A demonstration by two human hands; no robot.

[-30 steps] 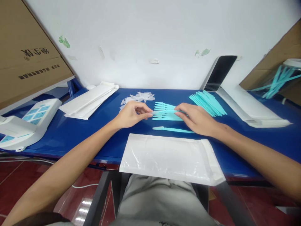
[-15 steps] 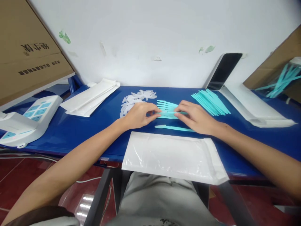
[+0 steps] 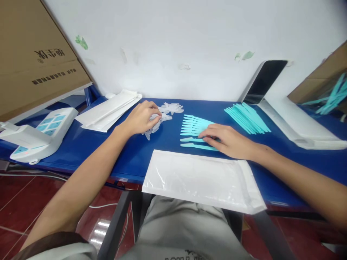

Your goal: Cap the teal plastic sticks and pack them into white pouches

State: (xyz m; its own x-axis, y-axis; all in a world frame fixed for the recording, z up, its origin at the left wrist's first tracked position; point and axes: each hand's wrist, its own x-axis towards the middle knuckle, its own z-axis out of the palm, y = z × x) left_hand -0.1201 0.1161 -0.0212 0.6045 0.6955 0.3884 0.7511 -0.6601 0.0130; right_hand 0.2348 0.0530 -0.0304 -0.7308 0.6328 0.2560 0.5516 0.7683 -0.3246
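While the left hand [image 3: 142, 117] sits at the near-left edge of the clear cap pile [image 3: 171, 108], its fingers are curled with thumb and index tips close together; can't tell if a cap is pinched. Caps spread right of those fingertips and beyond them, a few also just under the hand.

Right hand [image 3: 229, 141] is low over two separate turquoise sticks, razor-type shape: the upper stick [image 3: 189, 139] runs in under the fingertips, the lower stick [image 3: 197, 146] lies just nearer the body, its end under the hand. Thumb and index are a little apart at the upper one; can't tell if they actually clamp it. Tips of both point left, toward the left hand's side.

Beyond the right fingertips: row of turquoise sticks [image 3: 194, 125], side by side, tips also left. Past the right knuckles: loose stack of sticks [image 3: 247, 119], lying diagonally.

Nearer the body than both hands: white film-faced pouch [image 3: 200, 180], flat, overhanging the edge of the blue table [image 3: 124, 159]. Left of left hand: white pouches [image 3: 108, 110], then power strip [image 3: 58, 122] with a plugged-in adapter [image 3: 24, 137]. Far right of right hand: open white pouch [image 3: 306, 126], phone [image 3: 264, 83] leaning behind it.
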